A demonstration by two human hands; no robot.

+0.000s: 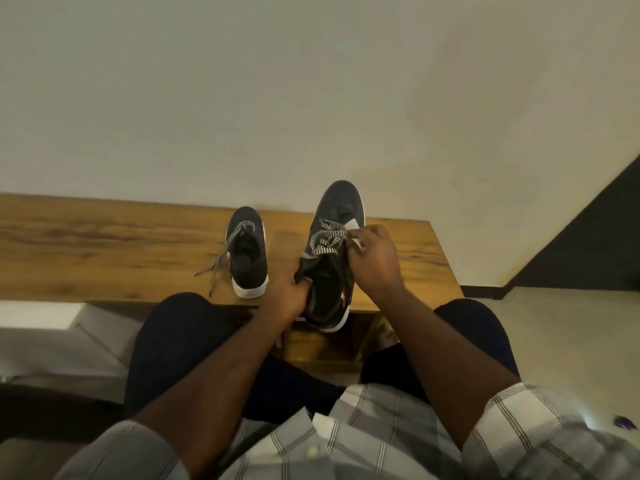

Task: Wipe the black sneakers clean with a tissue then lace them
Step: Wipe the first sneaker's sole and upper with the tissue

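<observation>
One sneaker (330, 258) is gripped at the collar by the left hand (289, 292) over the table (104, 244) edge, while tissue (353, 225) gets pinched against its laces by the right hand (375, 258). Light strokes are probably best so laces aren't snagged. The other sneaker (247, 252) is parked alongside.

A plain cream wall (277, 98) fills the upper view; a wooden bench-like table (104, 244) with visible grain stands against it; pale floor (571, 323) lies to the right beside a dark slanted panel (595, 237); the lighting is dim and warm.
</observation>
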